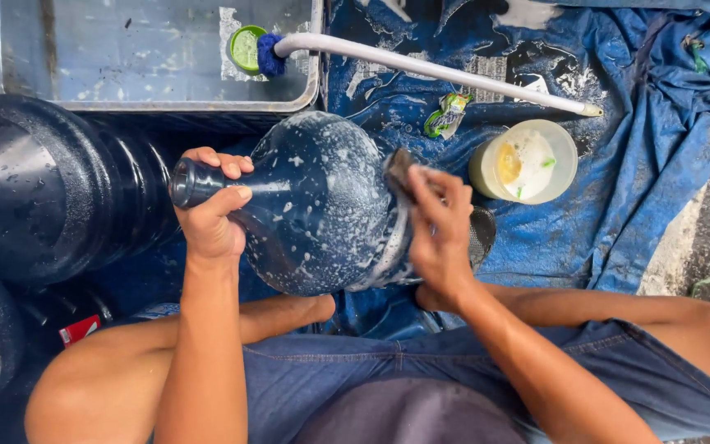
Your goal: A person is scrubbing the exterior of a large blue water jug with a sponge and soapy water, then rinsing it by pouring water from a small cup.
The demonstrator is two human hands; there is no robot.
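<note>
Wet blue tarp (618,164) carries a tub (524,162) (soapy), wrapper (447,114), pipe (454,72).

Large dark-blue translucent plastic water jug (322,205), lying on its side above the lap, neck pointing left, body flecked with white soap suds. Small dark scrubbing pad (398,168), pressed against the jug's suds-streaked wall toward its right end, near the base.

Across the lower middle and lower right of the frame the person wears blue denim shorts (388,370) with visible seams and stitching. Both forearms and both thighs are bare, without sleeves, gloves or jewellery.
</note>
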